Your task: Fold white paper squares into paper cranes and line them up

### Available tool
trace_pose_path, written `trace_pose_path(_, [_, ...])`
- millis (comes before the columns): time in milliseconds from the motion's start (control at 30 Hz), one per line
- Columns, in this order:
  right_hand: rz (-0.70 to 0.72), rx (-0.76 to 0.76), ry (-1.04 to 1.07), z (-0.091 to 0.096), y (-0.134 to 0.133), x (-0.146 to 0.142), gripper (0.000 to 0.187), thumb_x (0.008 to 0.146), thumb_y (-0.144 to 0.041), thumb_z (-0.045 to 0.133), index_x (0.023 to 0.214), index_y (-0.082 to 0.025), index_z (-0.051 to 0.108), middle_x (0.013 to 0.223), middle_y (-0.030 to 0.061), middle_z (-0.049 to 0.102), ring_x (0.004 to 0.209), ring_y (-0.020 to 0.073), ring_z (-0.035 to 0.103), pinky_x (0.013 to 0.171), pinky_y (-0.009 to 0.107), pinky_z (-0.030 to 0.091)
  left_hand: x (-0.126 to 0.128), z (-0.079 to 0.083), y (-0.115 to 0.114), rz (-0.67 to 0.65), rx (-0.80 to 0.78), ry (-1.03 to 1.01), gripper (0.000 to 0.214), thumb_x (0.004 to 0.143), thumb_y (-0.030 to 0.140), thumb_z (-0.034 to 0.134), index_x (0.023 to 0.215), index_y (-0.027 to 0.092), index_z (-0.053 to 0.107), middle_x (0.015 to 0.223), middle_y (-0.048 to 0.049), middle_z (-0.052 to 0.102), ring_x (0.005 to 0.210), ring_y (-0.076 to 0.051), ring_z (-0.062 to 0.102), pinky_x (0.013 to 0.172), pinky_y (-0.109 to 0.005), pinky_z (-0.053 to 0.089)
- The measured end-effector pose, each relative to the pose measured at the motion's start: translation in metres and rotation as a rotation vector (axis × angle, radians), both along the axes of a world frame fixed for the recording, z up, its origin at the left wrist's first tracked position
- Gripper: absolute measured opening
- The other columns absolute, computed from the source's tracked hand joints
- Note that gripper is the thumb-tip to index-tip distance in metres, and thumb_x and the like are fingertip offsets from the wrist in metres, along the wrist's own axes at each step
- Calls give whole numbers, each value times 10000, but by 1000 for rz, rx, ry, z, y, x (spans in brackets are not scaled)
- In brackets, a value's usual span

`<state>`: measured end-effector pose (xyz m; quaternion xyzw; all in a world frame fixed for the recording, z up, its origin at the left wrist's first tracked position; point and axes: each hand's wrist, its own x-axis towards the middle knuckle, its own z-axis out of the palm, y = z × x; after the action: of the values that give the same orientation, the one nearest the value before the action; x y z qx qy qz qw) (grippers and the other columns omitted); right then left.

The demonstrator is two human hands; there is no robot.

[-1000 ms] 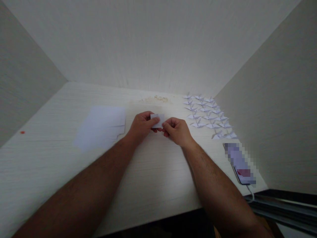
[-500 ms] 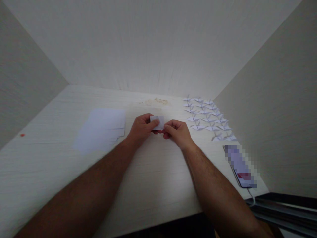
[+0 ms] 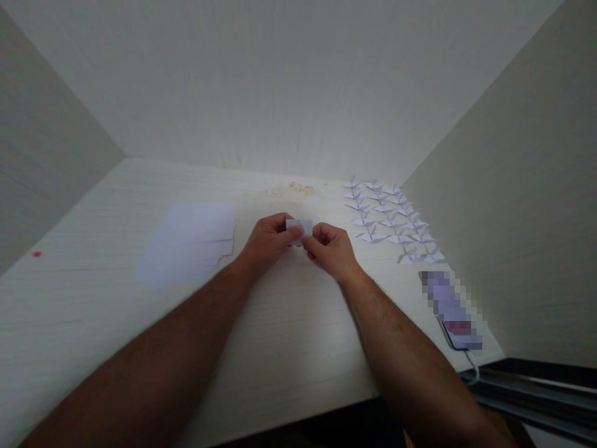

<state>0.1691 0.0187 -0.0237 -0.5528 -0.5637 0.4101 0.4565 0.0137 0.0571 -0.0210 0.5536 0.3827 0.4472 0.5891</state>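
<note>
A small folded piece of white paper (image 3: 300, 223) is held up over the middle of the table, between both hands. My left hand (image 3: 274, 236) grips its left side, thumb flat on the near face and fingers behind. With thumb and fingertips, my right hand (image 3: 330, 244) pinches the paper's lower right corner. The fingers behind the paper are mostly hidden, and its fold lines are too faint to make out.
White paper sheets (image 3: 186, 242) lie to the left. Rows of folded paper cranes (image 3: 392, 218) stand at the back right by the wall. A phone (image 3: 450, 311) with a white cable (image 3: 474, 367) lies near the right edge. A small red spot (image 3: 37, 254) marks the far left.
My right thumb has moved up and left from just below the paper's right corner onto its face. The left hand keeps its hold, and the view has shifted slightly.
</note>
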Motion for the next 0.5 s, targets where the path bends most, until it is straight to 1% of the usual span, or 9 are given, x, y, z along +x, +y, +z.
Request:
trace_pose_path(100, [-8,80,-85,-3,0,1,337,787,-410,650,589,-213,462,509,-49,482,478,85,382,457,230,270,-1,-2,1,-30,-7,24,209,677,321,743,682,153,620,624,36,607,568,-93,526,576,-222,404])
trace_pose_path(200, [-7,117,-119,-4,0,2,360,789,-404,645,575,-213,427,516,-53,438,499,87,352,474,237,260,-3,-3,2,-49,-11,43,221,675,340,746,688,153,629,621,33,600,559,-94,510,564,-226,387])
trace_pose_path(367, [-28,111,-92,0,-1,1,355,781,-414,647,586,-215,426,528,-58,392,511,89,342,478,242,256,-4,-3,3,-84,-5,69,237,675,354,749,685,149,632,604,32,579,544,-87,477,539,-220,356])
trace_pose_path(500, [-45,152,-63,3,-2,0,363,762,-396,666,577,-211,414,532,-68,351,510,78,303,475,239,239,-4,-2,4,-105,21,128,255,667,360,753,649,145,615,577,35,546,532,-82,444,512,-215,323])
